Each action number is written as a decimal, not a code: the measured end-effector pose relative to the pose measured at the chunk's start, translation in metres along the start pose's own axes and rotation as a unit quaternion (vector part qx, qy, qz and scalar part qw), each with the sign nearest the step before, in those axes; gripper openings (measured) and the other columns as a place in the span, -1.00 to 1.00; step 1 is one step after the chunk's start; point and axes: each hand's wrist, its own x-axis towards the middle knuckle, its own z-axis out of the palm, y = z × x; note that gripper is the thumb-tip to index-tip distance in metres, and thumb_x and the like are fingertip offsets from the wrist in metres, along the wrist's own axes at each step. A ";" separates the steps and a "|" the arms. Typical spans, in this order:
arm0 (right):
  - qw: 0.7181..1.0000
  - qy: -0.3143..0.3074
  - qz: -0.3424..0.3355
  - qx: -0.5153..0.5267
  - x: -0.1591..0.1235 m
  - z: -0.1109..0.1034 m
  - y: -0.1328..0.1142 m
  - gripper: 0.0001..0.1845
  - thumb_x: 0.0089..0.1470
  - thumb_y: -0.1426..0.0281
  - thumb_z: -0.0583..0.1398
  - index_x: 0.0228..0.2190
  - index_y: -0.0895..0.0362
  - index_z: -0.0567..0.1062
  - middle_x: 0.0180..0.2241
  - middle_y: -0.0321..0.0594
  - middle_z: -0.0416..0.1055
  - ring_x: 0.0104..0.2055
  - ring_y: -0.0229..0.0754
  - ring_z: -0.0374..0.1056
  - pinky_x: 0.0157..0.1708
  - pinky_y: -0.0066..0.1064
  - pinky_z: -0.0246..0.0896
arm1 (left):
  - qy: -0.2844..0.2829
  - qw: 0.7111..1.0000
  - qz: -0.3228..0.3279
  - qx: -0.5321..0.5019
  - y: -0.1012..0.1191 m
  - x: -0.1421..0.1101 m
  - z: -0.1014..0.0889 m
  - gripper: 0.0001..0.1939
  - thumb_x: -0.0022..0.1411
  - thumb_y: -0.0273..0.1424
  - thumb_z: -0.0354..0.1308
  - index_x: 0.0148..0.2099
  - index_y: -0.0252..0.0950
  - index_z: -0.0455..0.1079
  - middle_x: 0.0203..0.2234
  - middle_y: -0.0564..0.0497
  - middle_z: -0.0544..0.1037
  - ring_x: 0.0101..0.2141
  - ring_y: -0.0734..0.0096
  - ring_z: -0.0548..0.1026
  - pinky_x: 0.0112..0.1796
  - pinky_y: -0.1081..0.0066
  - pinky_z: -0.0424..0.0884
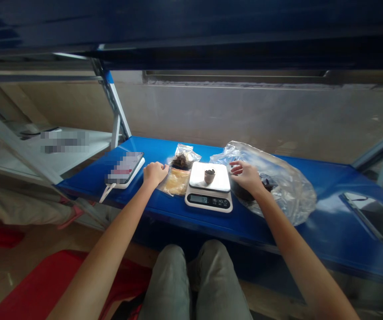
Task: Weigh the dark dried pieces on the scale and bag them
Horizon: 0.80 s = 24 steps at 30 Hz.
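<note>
My left hand rests in a loose fist on the blue shelf, its fingertips against a small zip bag holding dark dried material and a yellowish packet. My right hand lies on a large clear plastic bag, with dark material showing inside, below the palm. Between my hands stands a white digital kitchen scale. On its platform sits a small brown cup with dark pieces in it. Neither hand touches the scale.
The blue shelf runs across in front of me, and my knees in grey trousers are below its front edge. A phone in a white case lies left of my left hand. Metal shelf uprights stand at both ends, and red fabric lies at lower left.
</note>
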 end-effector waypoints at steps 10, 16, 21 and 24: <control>0.998 0.009 0.031 0.047 0.002 -0.005 0.002 -0.62 -0.19 0.53 0.21 -0.21 0.24 0.47 -0.44 -0.15 0.51 -0.44 -0.21 0.45 -0.40 -0.45 0.34 | 0.000 1.000 -0.001 0.009 -0.002 0.001 0.001 -0.53 0.18 -0.18 -0.15 -0.45 -0.29 0.52 -0.39 -0.20 0.57 -0.28 0.09 0.49 -0.33 0.33 0.31; 0.999 0.019 0.032 0.027 0.004 -0.007 0.003 -0.66 -0.15 0.50 0.19 -0.22 0.22 0.48 -0.43 -0.16 0.53 -0.42 -0.20 0.45 -0.38 -0.43 0.32 | 0.006 1.000 0.000 0.005 -0.002 0.002 0.001 -0.54 0.16 -0.18 -0.15 -0.44 -0.29 0.52 -0.39 -0.20 0.57 -0.29 0.06 0.49 -0.33 0.32 0.30; 0.996 0.014 0.055 -0.070 0.001 -0.013 0.006 -0.61 -0.18 0.37 0.23 -0.20 0.13 0.50 -0.41 -0.21 0.55 -0.29 -0.07 0.46 -0.27 -0.28 0.28 | 0.008 1.000 -0.002 0.002 -0.002 0.002 0.002 -0.54 0.17 -0.19 -0.14 -0.42 -0.30 0.52 -0.39 -0.21 0.57 -0.28 0.06 0.49 -0.32 0.31 0.31; 0.993 -0.012 0.065 -0.100 -0.001 -0.015 0.006 -0.58 -0.22 0.32 0.26 -0.21 0.12 0.51 -0.40 -0.22 0.56 -0.28 -0.04 0.46 -0.28 -0.26 0.25 | 0.012 1.000 0.001 -0.001 -0.003 0.003 0.004 -0.55 0.17 -0.18 -0.14 -0.41 -0.30 0.52 -0.38 -0.21 0.57 -0.28 0.06 0.49 -0.31 0.30 0.31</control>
